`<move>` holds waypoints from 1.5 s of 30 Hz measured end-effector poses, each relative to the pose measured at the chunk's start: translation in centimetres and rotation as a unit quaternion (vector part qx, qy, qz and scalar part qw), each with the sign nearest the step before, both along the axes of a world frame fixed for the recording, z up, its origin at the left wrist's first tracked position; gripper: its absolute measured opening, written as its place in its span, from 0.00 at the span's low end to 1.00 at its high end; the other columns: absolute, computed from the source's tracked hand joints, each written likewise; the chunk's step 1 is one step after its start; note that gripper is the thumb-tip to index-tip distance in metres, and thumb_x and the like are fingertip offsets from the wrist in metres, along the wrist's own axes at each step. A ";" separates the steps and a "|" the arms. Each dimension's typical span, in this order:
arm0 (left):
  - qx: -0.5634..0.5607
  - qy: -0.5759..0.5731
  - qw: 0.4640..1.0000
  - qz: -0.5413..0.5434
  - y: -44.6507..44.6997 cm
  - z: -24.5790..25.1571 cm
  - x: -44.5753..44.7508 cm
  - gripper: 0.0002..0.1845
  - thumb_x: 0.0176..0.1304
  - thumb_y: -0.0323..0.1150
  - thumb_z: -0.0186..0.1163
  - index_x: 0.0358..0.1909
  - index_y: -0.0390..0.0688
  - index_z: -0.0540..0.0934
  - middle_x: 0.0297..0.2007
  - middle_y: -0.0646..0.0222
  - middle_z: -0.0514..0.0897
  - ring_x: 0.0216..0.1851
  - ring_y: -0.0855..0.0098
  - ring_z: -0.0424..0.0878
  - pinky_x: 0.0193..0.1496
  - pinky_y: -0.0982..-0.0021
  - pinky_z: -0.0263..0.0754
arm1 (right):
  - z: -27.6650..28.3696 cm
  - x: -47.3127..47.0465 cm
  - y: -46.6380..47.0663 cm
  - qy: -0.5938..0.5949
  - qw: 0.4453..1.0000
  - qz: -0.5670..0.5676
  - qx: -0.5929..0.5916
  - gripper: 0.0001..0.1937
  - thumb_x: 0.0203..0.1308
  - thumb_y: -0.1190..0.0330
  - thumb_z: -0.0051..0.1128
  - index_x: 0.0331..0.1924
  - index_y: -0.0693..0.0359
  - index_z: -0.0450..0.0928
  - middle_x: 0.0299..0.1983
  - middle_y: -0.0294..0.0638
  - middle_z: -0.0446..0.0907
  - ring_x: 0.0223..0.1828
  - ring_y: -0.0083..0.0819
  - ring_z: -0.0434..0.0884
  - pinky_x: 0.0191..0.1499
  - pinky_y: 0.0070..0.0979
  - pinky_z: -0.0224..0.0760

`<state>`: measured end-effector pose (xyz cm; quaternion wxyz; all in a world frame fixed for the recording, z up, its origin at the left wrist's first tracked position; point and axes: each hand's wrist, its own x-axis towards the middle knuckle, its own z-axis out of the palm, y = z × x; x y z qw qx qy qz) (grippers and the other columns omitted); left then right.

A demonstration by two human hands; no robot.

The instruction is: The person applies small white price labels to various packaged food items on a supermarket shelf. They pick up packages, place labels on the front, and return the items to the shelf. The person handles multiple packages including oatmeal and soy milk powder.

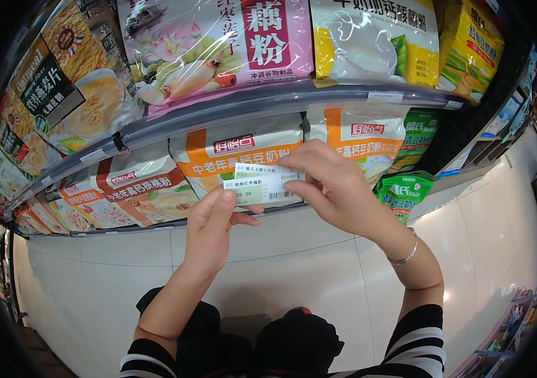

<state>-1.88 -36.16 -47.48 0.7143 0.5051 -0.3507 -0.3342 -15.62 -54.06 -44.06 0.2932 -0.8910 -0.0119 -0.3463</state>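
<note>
Two paper shelf price labels (273, 189) overlap in front of the lower shelf, printed with writing, a price and a barcode. My left hand (208, 231) pinches the front label at its left end between thumb and fingers. At the right end, the thumb and fingertips of my right hand (339, 191) grip both labels. The rear label (259, 169) shows only as a strip above the front one. Just behind them stands a white and orange bag of soy milk powder (230, 156), partly covered by the labels and my hands.
A curved grey shelf edge (249, 106) with a label strip crosses the view. Above it are a pink bag of lotus root powder (178, 52) and oatmeal bags (84, 94). A green bag (405, 189) leans out at the lower shelf's right end. Tiled floor (297, 255) lies below.
</note>
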 end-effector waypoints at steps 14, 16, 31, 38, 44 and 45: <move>-0.004 0.033 0.994 0.106 1.9 -1.6 4.2 0.20 0.76 0.37 0.47 0.54 0.32 0.80 0.36 0.62 0.84 0.38 0.74 0.81 0.40 0.73 0.79 | -0.4 9.1 -1.3 -0.214 0.930 -0.161 -0.253 0.09 0.51 0.76 0.60 0.38 0.61 0.79 0.37 0.40 0.82 0.34 0.38 0.83 0.33 0.33 0.77; 0.000 0.036 0.993 0.108 2.3 -1.5 4.6 0.20 0.76 0.37 0.47 0.54 0.32 0.80 0.35 0.62 0.84 0.38 0.74 0.82 0.40 0.73 0.79 | -0.5 11.1 -2.6 -0.241 0.902 -0.181 -0.311 0.11 0.47 0.76 0.60 0.38 0.60 0.79 0.40 0.40 0.83 0.35 0.37 0.83 0.35 0.33 0.78; -0.019 0.044 0.992 0.118 3.9 -0.8 6.1 0.19 0.76 0.37 0.47 0.51 0.32 0.81 0.32 0.64 0.84 0.34 0.76 0.81 0.38 0.76 0.77 | 1.2 12.6 -4.1 -0.081 0.966 -0.101 -0.224 0.17 0.51 0.79 0.55 0.47 0.57 0.79 0.37 0.39 0.77 0.39 0.42 0.78 0.40 0.36 0.74; -0.020 0.047 0.991 0.120 4.0 -0.5 5.9 0.19 0.76 0.36 0.47 0.50 0.31 0.80 0.31 0.64 0.83 0.32 0.76 0.80 0.36 0.75 0.76 | -0.9 12.3 -2.0 -0.096 0.940 -0.152 -0.289 0.22 0.46 0.81 0.56 0.50 0.59 0.80 0.41 0.42 0.75 0.45 0.42 0.75 0.47 0.39 0.69; -0.019 0.055 0.991 0.120 3.8 -0.4 6.2 0.18 0.75 0.35 0.48 0.51 0.31 0.80 0.35 0.65 0.84 0.34 0.77 0.80 0.36 0.76 0.76 | -2.0 12.0 -1.2 -0.099 0.914 -0.200 -0.340 0.23 0.47 0.81 0.55 0.53 0.63 0.77 0.49 0.46 0.75 0.53 0.45 0.74 0.55 0.43 0.67; -0.020 0.061 0.990 0.123 3.5 -0.4 6.3 0.17 0.74 0.34 0.49 0.51 0.31 0.80 0.36 0.66 0.84 0.35 0.77 0.80 0.36 0.76 0.76 | -2.0 12.0 -0.8 -0.104 0.920 -0.204 -0.318 0.22 0.49 0.81 0.54 0.53 0.64 0.77 0.49 0.46 0.76 0.53 0.45 0.74 0.55 0.43 0.67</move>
